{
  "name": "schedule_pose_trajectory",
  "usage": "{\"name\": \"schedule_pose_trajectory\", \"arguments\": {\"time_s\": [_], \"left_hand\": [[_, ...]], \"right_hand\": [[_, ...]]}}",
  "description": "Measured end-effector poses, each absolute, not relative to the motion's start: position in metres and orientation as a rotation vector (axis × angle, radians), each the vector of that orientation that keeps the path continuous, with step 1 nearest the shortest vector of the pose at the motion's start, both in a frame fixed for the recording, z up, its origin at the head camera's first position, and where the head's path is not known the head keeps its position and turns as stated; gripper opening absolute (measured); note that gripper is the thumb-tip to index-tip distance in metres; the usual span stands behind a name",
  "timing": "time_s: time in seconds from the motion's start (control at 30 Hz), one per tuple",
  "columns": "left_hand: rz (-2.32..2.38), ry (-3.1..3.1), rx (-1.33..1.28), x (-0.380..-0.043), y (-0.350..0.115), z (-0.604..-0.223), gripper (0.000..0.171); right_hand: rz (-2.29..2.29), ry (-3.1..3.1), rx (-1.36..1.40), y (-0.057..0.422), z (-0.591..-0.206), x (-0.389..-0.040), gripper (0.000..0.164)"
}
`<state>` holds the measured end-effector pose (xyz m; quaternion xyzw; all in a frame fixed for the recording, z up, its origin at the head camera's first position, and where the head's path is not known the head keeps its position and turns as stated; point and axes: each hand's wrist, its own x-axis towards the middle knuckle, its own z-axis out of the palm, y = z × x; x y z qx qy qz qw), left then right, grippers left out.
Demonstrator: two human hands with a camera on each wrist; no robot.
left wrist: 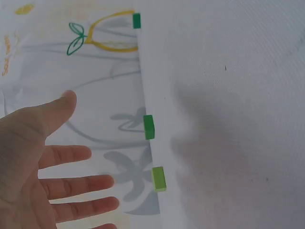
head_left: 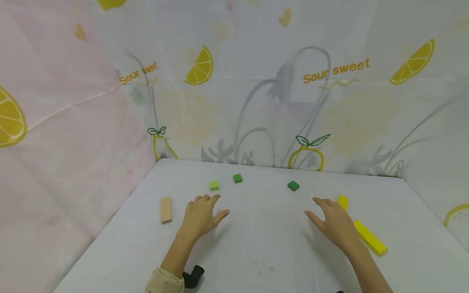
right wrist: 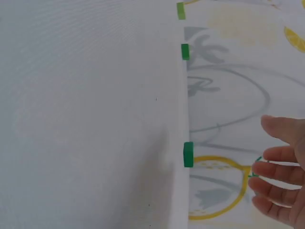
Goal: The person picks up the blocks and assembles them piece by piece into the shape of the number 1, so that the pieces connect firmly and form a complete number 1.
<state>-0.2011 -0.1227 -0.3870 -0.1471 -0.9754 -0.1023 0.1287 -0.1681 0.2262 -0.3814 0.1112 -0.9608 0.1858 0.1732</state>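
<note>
My left hand point(head_left: 200, 215) hovers over the white table with its fingers spread and holds nothing. Just beyond its fingertips lies a light green block point(head_left: 214, 186), with a mid-green block point(head_left: 237, 178) a bit farther back. My right hand point(head_left: 338, 223) is also raised with nothing in it, thumb apart from the fingers. A dark green block point(head_left: 293, 186) sits ahead of it to the left. Two yellow blocks lie by this hand: a long one point(head_left: 370, 238) to its right and another point(head_left: 343, 202) partly hidden behind it. The right wrist view shows the relaxed right fingers point(right wrist: 276, 172).
A pale wooden block point(head_left: 166, 210) lies left of my left hand. Under the left wrist shows a black object point(head_left: 194, 277), apparently part of the wrist gear. Behind the table point(head_left: 264, 244) hangs a printed cloth point(head_left: 249, 89) with lemon drawings; it continues along the left side.
</note>
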Motion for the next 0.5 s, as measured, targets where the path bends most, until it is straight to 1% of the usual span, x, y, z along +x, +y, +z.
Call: {"name": "schedule_pose_trajectory", "arguments": {"time_s": [0.13,0.23,0.37,0.5], "left_hand": [[-0.398,-2.784,-0.48,-0.201,-0.126,-0.388,0.043],[-0.505,-2.747,-0.522,-0.203,-0.128,-0.39,0.035],[-0.593,-2.723,-0.54,-0.204,-0.132,-0.391,0.027],[-0.635,-2.709,-0.534,-0.204,-0.137,-0.391,0.024]], "right_hand": [[0.608,-2.617,0.383,0.228,-0.385,-0.168,0.032],[0.631,-2.542,0.446,0.23,-0.386,-0.168,0.026],[0.663,-2.519,0.481,0.235,-0.388,-0.169,0.024],[0.694,-2.523,0.487,0.239,-0.389,-0.168,0.026]]}}
